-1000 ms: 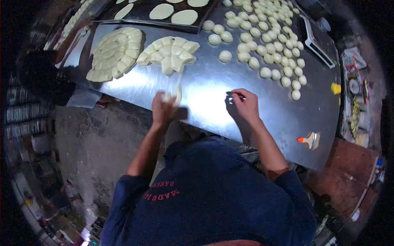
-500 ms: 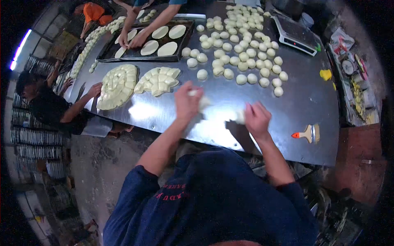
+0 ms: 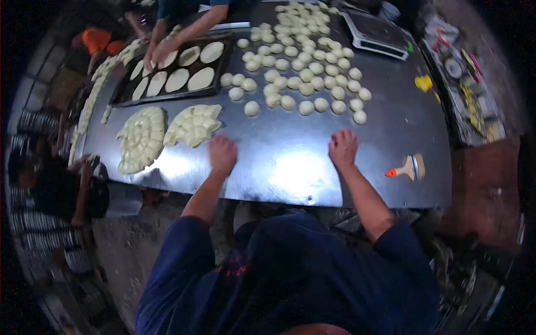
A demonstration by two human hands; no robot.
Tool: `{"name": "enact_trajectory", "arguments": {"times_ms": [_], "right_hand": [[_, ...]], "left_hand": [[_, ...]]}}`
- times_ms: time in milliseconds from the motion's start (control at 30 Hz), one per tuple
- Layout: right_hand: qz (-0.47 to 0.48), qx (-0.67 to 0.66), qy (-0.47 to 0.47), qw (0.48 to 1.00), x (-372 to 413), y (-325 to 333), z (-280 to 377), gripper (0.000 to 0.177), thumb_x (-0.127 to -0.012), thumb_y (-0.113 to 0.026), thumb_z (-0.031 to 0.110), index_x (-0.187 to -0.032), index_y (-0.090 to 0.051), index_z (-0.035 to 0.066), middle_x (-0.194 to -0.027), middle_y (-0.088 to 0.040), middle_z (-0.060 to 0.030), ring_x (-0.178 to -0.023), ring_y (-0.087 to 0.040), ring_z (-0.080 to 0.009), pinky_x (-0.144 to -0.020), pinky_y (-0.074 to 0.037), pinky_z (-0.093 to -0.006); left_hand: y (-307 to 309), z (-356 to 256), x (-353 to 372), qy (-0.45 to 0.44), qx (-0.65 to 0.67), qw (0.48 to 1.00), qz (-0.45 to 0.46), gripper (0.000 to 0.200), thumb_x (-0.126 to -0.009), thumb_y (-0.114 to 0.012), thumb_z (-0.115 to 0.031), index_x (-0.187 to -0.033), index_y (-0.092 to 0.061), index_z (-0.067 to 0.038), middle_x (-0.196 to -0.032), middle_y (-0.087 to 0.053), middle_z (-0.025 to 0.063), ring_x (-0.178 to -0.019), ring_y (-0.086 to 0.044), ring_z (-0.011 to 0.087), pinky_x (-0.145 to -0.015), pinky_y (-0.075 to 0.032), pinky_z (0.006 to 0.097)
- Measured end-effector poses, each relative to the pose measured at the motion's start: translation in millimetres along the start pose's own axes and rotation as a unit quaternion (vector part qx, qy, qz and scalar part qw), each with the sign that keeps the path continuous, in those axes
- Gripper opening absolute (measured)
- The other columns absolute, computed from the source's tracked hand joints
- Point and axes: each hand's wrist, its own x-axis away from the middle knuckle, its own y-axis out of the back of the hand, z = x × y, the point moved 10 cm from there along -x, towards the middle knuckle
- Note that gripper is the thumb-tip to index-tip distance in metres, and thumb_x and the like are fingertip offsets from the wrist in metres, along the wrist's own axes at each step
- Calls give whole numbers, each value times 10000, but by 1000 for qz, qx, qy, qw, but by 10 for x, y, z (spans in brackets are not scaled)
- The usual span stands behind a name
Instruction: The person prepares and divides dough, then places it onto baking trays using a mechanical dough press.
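Observation:
My left hand is curled low on the steel table, just right of a scored, partly divided dough slab. My right hand is curled on the table further right, below the rows of dough balls. The pieces of dough that showed in both hands a moment ago are now covered by my closed fingers. Right of my right hand lies a wide brush with an orange-tipped handle. A larger scored dough round sits at the left.
A co-worker's hands are over a dark baking tray of flat dough ovals. Another person stands at the left edge. A scale and a yellow item are at the right of the table.
My hands have moved from the middle of the table out to each side and down onto the surface. The view has shifted. The person at left has drawn a hand off the large dough round.

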Motion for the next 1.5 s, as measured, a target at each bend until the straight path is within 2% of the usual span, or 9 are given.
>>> {"name": "enact_trajectory", "arguments": {"times_ms": [133,267,433,833,1033,1100,1167,1400,1500], "right_hand": [[-19,-52,-74,996,695,112,-195,173,-682,-673,127,-834,-595,100,-883,-542,-101,-933,-514,-331,-806,-398,-477],[18,-134,-8,991,461,-190,743,106,-688,-653,118,-763,-582,94,-886,-538,-101,-861,-528,-331,-742,-411,-469],[-51,-74,18,996,100,-12,203,94,-682,-667,93,-736,-591,84,-821,-544,-108,-801,-533,-330,-679,-420,-469],[-34,-59,193,979,578,-126,649,94,-660,-661,95,-708,-597,45,-816,-564,-124,-834,-549,-324,-746,-455,-470],[177,-279,104,938,1007,-306,1068,56,-784,-634,89,-829,-651,61,-833,-581,-148,-931,-572,-339,-894,-450,-468],[277,-348,-268,855,791,-557,541,280,-797,-705,284,-928,-678,39,-932,-666,-141,-878,-642,-298,-829,-509,-404],[156,-593,-293,734,128,-182,307,350,-732,-766,152,-1054,-671,52,-971,-684,-81,-835,-652,-175,-748,-532,-320],[-371,-264,-25,890,-1922,2008,-607,331,-786,-739,214,-1070,-654,67,-940,-671,-134,-875,-655,-321,-781,-518,-428],[-263,-96,-76,957,-2143,1267,-1260,429,-783,-732,201,-1180,-620,84,-1012,-645,-136,-858,-650,-310,-769,-518,-412]], "left_hand": [[235,115,908,271,122,954,-40,191,-753,-659,-119,-916,-582,-55,-943,-587,200,-907,-553,403,-847,-414,493],[111,-849,101,143,135,979,-48,166,-766,-689,-83,-791,-526,-67,-909,-565,142,-914,-535,364,-819,-410,483],[130,-203,2,103,90,990,-29,94,-791,-649,-114,-808,-575,-59,-887,-580,139,-849,-540,350,-741,-426,465],[264,-588,201,162,124,979,10,133,-746,-698,-82,-812,-588,-49,-925,-582,156,-878,-531,375,-794,-441,473],[147,-1183,602,162,175,971,-7,152,-684,-747,-94,-693,-599,-61,-952,-597,165,-911,-546,368,-807,-452,456],[194,-1301,366,199,207,949,129,149,-685,-752,-122,-692,-613,-69,-981,-608,139,-914,-538,349,-845,-425,473],[443,-1289,265,237,221,935,144,222,-689,-758,-161,-853,-638,-71,-1046,-598,146,-1021,-526,354,-903,-412,466],[481,-1212,700,259,261,927,69,426,-663,-567,10,-1085,-609,-27,-1161,-578,193,-1095,-528,404,-996,-401,464],[313,-1145,667,339,289,891,95,454,-652,-604,0,-1105,-592,-5,-1058,-592,177,-1028,-536,377,-959,-426,426]]}}
